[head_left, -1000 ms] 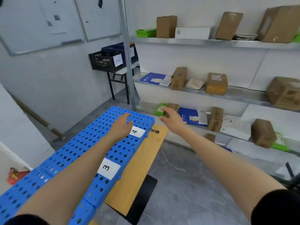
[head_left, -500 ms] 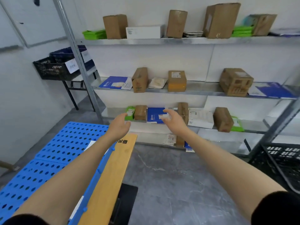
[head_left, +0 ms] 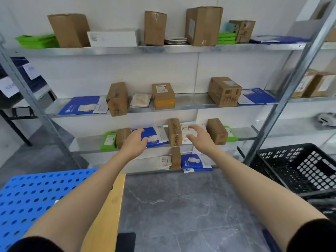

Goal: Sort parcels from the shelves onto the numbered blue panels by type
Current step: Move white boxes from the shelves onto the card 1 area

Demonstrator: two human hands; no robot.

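Note:
Both my arms stretch toward a metal shelf rack (head_left: 163,50) loaded with parcels. My left hand (head_left: 135,142) hovers empty, fingers relaxed, in front of a blue envelope (head_left: 154,136) on the third shelf. My right hand (head_left: 199,137) is spread open and empty just right of an upright brown box (head_left: 175,131), in front of a white flat parcel (head_left: 185,129). Another brown box (head_left: 217,130) stands further right. A small brown box (head_left: 122,137) and a green pouch (head_left: 109,140) lie left of my left hand. The blue perforated panel (head_left: 27,195) lies at lower left.
The panel rests on a wooden table (head_left: 109,211) at lower left. A black crate (head_left: 298,166) stands at right by the rack's slanted post (head_left: 283,99). Higher shelves hold brown boxes, a white box (head_left: 112,39), green pouches and blue envelopes. Grey floor lies between the table and the rack.
The view has swung right from the blue panels to face the rack and moved closer. Both hands have lifted off the panel side and reached toward the third shelf.

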